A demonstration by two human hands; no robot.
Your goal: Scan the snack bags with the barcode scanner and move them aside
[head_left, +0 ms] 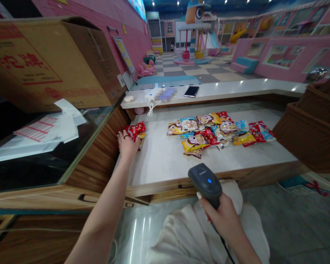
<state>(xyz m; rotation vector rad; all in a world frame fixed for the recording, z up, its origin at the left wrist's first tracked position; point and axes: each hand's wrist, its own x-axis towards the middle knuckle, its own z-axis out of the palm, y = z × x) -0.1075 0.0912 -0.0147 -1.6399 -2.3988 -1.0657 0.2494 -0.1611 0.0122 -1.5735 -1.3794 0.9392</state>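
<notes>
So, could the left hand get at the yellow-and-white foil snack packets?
Probably yes: the left hand, on a red foil packet, has only white counter top before the yellow-and-white snack packets.

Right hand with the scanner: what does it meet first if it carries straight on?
The right hand points the barcode scanner up and left, so probably the yellow snack packet at the near edge of the pile. Depth is unclear; the white countertop could come first.

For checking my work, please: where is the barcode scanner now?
In the head view, the barcode scanner is at lower right, gripped in the right hand, near the counter's wooden front edge.
</notes>
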